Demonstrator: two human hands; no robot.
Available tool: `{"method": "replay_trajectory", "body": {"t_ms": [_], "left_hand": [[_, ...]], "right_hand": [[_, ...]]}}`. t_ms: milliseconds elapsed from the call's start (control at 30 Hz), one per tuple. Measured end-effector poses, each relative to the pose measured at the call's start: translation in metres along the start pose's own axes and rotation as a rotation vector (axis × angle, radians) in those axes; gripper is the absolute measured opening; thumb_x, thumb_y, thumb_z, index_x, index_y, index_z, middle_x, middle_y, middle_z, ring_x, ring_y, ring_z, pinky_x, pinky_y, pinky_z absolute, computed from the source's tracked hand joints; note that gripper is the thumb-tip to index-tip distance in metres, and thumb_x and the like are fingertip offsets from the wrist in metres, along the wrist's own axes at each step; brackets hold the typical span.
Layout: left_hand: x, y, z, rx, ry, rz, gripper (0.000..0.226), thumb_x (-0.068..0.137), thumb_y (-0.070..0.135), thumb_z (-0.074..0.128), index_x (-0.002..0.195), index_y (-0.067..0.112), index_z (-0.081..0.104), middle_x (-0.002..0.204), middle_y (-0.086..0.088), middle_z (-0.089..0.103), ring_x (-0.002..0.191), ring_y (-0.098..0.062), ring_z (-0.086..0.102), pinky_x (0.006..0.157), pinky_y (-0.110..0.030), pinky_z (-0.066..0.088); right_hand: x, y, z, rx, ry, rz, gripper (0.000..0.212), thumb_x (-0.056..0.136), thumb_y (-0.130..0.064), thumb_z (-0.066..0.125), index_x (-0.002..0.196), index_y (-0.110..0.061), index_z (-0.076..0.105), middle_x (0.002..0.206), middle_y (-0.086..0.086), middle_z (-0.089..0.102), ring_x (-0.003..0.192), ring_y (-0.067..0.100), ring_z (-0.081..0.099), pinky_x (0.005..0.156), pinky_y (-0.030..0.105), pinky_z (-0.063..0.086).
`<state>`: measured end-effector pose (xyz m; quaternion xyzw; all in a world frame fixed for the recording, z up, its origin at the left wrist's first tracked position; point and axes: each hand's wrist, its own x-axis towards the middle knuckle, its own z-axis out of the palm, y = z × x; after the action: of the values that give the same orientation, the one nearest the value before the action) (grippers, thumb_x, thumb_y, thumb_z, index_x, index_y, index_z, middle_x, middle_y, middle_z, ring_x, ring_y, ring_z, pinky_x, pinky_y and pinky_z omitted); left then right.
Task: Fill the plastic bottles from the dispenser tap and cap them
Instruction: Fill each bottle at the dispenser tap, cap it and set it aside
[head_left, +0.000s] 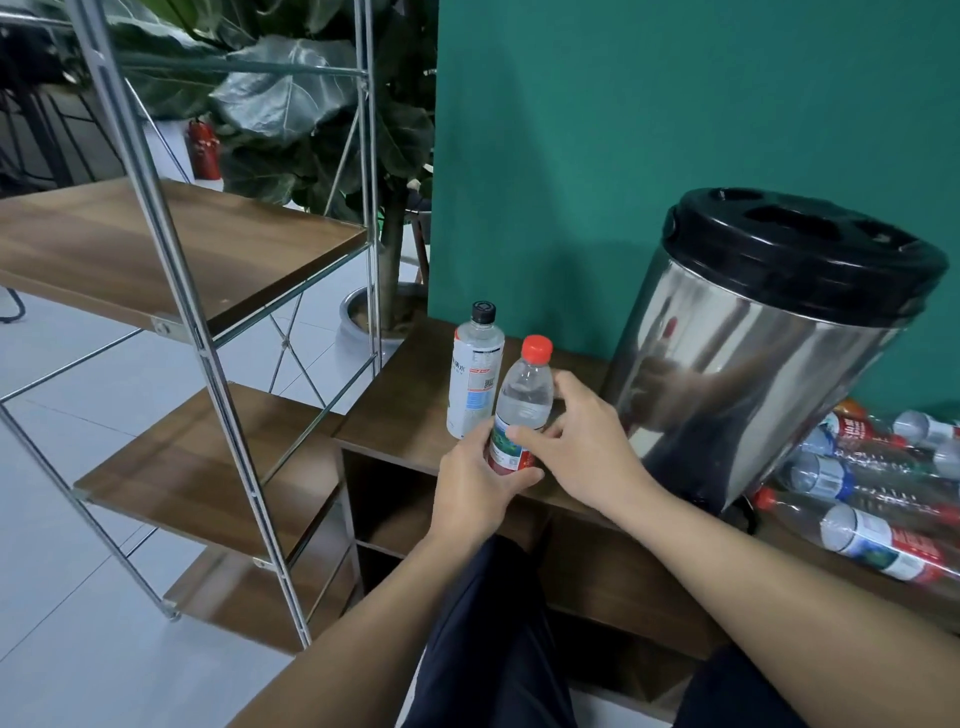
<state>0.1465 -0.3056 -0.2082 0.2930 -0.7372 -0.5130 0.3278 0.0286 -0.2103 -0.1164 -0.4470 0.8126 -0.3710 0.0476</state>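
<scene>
Fingers (524, 480) of the left hand (475, 491) wrap the red-capped bottle (521, 402) low down, right hand (582, 441) curled on its middle. It's upright over the counter (400, 405) edge, beside a black-capped bottle (474, 371) and the steel dispenser (753, 353).

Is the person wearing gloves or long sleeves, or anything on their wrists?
No gloves and no sleeves in view. The left hand and right hand are bare, and both forearms are bare as far as the picture shows. There is no watch, ring or bracelet to see. Dark navy clothing shows below the arms, probably trousers.
</scene>
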Motion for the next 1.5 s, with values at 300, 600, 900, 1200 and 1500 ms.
{"method": "replay_trajectory", "body": {"t_ms": [300,600,900,1200,1500], "left_hand": [[0.039,-0.015,-0.058,0.155,0.152,0.026,0.077,0.091,0.034,0.094,0.154,0.031,0.051,0.149,0.013,0.059,0.13,-0.004,0.06,0.112,-0.035,0.055],[0.107,-0.025,-0.058,0.124,0.004,0.026,0.059,0.103,0.026,0.081,0.156,0.031,0.055,0.145,0.017,0.068,0.122,0.008,0.062,0.109,-0.021,0.052],[0.196,-0.053,-0.065,0.149,0.106,0.004,0.052,0.103,0.029,0.081,0.15,0.028,0.058,0.14,0.012,0.072,0.12,-0.003,0.065,0.102,-0.027,0.053],[0.282,-0.072,-0.057,0.188,0.187,0.022,0.05,0.103,0.031,0.08,0.147,0.022,0.059,0.142,0.0,0.074,0.13,-0.021,0.069,0.107,-0.041,0.056],[0.332,-0.079,-0.043,0.134,0.193,0.005,0.043,0.101,0.031,0.075,0.14,0.024,0.059,0.14,0.003,0.073,0.126,-0.02,0.069,0.104,-0.044,0.058]], "right_hand": [[0.007,0.035,0.053,0.12,0.023,0.153,0.043,0.1,-0.039,0.08,0.138,-0.032,0.062,0.108,-0.009,0.08,0.086,0.006,0.075,0.071,0.012,0.049],[0.067,0.045,0.088,0.239,0.074,0.127,0.039,0.099,-0.041,0.08,0.135,-0.037,0.065,0.123,-0.014,0.079,0.101,0.011,0.079,0.096,0.044,0.066],[0.16,0.04,0.125,0.229,0.129,0.168,0.031,0.094,-0.047,0.079,0.122,-0.036,0.07,0.11,-0.014,0.079,0.091,0.014,0.078,0.087,0.046,0.066],[0.245,0.038,0.143,-0.07,0.132,0.218,0.036,0.102,-0.041,0.079,0.116,-0.009,0.068,0.118,0.011,0.076,0.111,0.031,0.07,0.087,0.038,0.052],[0.288,0.046,0.16,-0.123,0.184,0.277,0.039,0.104,-0.042,0.077,0.12,-0.008,0.067,0.122,0.012,0.075,0.114,0.033,0.071,0.091,0.039,0.057]]}}
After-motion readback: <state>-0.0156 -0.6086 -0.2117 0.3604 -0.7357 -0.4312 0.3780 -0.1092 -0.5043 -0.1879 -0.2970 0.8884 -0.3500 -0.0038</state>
